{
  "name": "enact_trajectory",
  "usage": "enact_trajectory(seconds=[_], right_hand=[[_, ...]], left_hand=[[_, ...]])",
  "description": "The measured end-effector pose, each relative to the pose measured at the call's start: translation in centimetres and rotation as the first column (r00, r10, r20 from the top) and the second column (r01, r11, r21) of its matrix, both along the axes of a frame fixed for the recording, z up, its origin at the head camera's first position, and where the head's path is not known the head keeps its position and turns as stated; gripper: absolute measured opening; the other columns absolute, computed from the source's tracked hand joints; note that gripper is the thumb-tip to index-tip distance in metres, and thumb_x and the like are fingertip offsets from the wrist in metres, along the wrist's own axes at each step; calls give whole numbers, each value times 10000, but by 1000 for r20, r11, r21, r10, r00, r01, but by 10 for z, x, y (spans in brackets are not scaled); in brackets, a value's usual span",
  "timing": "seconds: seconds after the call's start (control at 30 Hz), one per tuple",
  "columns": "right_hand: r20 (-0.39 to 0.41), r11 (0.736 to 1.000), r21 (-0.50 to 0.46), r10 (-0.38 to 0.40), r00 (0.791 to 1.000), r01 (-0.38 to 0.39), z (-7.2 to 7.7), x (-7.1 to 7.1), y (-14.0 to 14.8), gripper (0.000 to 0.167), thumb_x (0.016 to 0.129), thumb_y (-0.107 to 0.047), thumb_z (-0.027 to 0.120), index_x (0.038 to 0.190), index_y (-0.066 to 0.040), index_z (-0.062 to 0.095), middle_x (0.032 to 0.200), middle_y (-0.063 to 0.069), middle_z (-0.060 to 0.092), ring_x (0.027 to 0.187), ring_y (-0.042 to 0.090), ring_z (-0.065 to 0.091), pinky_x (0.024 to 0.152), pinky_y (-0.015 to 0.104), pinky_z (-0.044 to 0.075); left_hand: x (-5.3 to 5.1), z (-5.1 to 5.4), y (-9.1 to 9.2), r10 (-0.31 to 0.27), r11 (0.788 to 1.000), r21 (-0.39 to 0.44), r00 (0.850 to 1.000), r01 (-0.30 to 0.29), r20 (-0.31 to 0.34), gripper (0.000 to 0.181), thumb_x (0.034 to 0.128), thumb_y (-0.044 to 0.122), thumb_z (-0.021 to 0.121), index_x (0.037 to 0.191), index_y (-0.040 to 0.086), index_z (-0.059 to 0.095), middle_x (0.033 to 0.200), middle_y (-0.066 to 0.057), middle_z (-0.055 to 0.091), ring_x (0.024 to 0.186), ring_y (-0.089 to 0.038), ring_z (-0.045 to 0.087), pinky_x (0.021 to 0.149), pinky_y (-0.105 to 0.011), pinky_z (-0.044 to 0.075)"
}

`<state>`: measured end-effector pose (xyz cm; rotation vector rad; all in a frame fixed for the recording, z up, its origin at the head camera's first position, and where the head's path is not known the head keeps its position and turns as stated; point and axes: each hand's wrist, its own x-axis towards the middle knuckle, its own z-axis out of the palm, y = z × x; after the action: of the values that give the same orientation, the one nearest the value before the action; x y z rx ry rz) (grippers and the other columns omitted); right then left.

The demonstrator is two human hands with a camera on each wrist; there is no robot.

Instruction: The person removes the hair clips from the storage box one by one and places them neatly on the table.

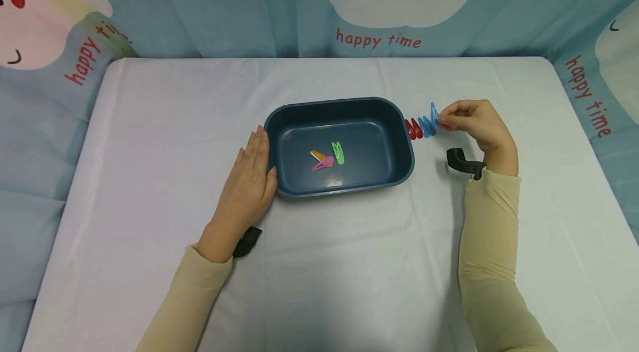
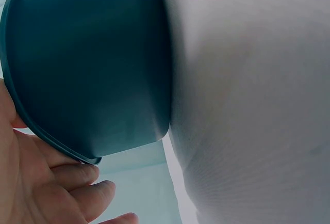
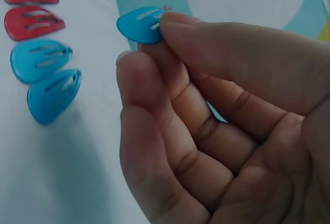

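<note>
My right hand [image 1: 474, 122] pinches a blue snap hair clip [image 3: 142, 25] between thumb and fingertips, just above the table. Beside it two more blue hair clips [image 3: 41, 61] and two red hair clips [image 3: 33, 22] lie in a row, running from the basin's right side. My left hand [image 1: 247, 180] rests against the left rim of the dark blue basin [image 1: 344, 190], its fingers straight. Inside the basin lie a green hair clip [image 1: 338, 153], a pink hair clip [image 1: 323, 163] and an orange hair clip [image 1: 318, 156], the last two overlapping.
A white cloth covers the table [image 1: 349, 269]. Behind it and at both sides hangs a blue curtain [image 1: 224, 3] with printed white figures and red lettering. Dark wrist mounts [image 1: 464, 162] are strapped at both wrists.
</note>
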<state>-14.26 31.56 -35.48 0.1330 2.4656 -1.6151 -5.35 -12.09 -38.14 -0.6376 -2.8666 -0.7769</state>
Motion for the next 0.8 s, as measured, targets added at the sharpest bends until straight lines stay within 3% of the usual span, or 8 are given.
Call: enact_trajectory(seconds=[0.27, 0.5, 0.8], right_hand=[[43, 993, 122, -3, 999, -3, -5, 1, 11, 103, 886, -48, 629, 897, 29, 697, 688, -120, 665, 651, 58, 612, 642, 183, 474], [73, 984, 175, 13, 997, -26, -12, -1, 14, 166, 891, -49, 625, 941, 107, 653, 689, -101, 659, 641, 53, 619, 620, 193, 480], [73, 929, 370, -1, 997, -26, -12, -1, 9, 290, 861, -164, 693, 947, 111, 656, 648, -75, 612, 597, 114, 489, 550, 227, 406]], left_hand=[[1, 0, 0, 2, 1000, -4, 1000, -2, 12, 614, 976, 162, 412, 1468, -85, 141, 1545, -196, 130, 1424, -276, 126, 1092, -527, 175], [1, 1, 0, 3, 1000, -3, 1000, -3, 14, 613, 977, 164, 408, 1470, -81, 139, 1545, -194, 131, 1424, -276, 129, 1091, -529, 178], [1, 1, 0, 1, 1000, -7, 1000, -1, 16, 607, 978, 163, 407, 1465, -90, 148, 1543, -200, 135, 1423, -279, 131, 1089, -531, 181]])
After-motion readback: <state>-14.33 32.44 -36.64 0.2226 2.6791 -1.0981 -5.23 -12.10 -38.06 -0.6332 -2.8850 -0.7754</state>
